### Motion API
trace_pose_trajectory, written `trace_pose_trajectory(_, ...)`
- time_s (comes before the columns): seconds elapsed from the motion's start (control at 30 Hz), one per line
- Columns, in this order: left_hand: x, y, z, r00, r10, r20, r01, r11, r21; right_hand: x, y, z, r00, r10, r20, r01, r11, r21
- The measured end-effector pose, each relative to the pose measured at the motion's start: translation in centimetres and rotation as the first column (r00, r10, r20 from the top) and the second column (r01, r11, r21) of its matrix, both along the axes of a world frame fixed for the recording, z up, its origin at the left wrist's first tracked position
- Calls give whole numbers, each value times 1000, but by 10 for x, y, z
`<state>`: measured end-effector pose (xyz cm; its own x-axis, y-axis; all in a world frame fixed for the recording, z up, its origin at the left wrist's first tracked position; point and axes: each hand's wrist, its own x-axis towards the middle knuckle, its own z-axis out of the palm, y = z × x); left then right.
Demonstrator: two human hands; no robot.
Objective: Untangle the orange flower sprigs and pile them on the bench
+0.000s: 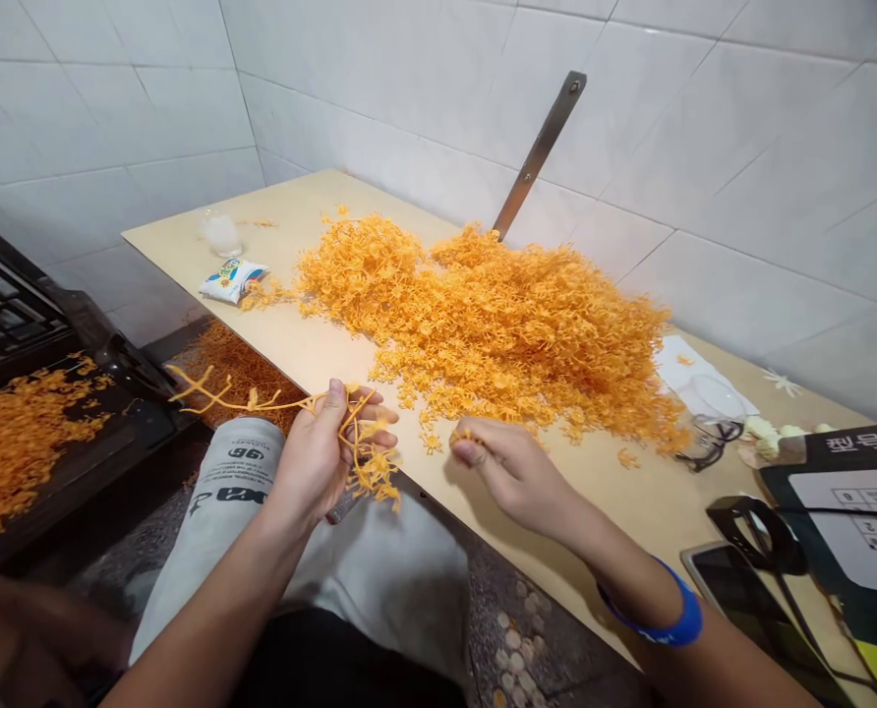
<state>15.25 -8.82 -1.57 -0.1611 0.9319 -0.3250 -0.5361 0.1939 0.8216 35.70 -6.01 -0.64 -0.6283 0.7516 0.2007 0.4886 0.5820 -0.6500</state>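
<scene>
Fingers of the left hand (321, 447) are curled around an orange branched sprig (372, 472), its bare stem extending past the thumb, at the near edge of the table (321, 344). The right hand (508, 467) pinches a small orange piece (465, 436) between thumb and forefinger, just before the orange heap (497, 324) on the tabletop. A white packet (224, 282) lies beyond the left hand.

Walls (401, 84): pale glossy tiles, thin dark joints, meeting in a corner ahead of me. Desk (298, 344): flat, light tan top. Metal bar (546, 140): slanting up before the tiles. Dark furniture (11, 305): openwork panel, far left. Floor (483, 580): dark, speckled. Light: whitish.
</scene>
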Motion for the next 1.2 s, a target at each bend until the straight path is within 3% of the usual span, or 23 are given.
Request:
trace_pose_trajectory(0.1,1,0,-1,1000,2,21,-1,1000,-25,17,19,-3,949,-211,234,148,955,258)
trace_pose_trajectory(0.23,9,-1,-6,1000,-13,18,13,1000,9,34,38,-10,792,-433,431,182,841,510)
trace_pose_trajectory(0.3,13,-2,-8,999,-38,3,38,999,31,35,41,-9,772,-489,405,211,799,563)
trace_pose_trajectory(0.37,15,-4,-8,998,-48,-33,50,997,60,30,37,-4,817,-506,278,281,768,575)
trace_pose_trajectory(0.43,18,-6,-6,994,-57,-91,65,994,84,19,29,3,891,-429,148,324,830,453)
trace_pose_trajectory(0.5,20,-8,-4,982,-93,-166,111,989,99,6,16,9,959,-268,93,251,954,162)
trace_pose_trajectory(0.53,22,-9,-3,970,-117,-215,144,983,113,0,10,10,982,-173,79,175,985,-10)
trace_pose_trajectory(0.6,26,-12,-2,932,-152,-328,215,962,166,-12,0,9,999,-38,29,45,960,-276)
trace_pose_trajectory(0.67,31,-13,-3,894,-156,-419,274,932,237,-19,-7,4,999,4,-34,-17,931,-365)
trace_pose_trajectory(0.77,36,-14,-9,918,-137,-373,237,941,239,-21,-9,-3,990,35,-137,-76,949,-306)
trace_pose_trajectory(0.93,22,-2,-12,997,-69,34,69,997,-21,-12,-13,-2,936,197,-293,-238,965,-111)
trace_pose_trajectory(1.03,-4,12,-3,972,200,122,-201,980,-1,-6,-15,7,891,297,-343,-334,941,-53)
trace_pose_trajectory(1.1,-19,17,3,940,328,100,-332,943,33,0,-11,11,917,278,-286,-281,959,30)
trace_pose_trajectory(1.2,-25,17,6,967,251,41,-251,968,-7,14,9,10,997,65,-49,-49,962,269)
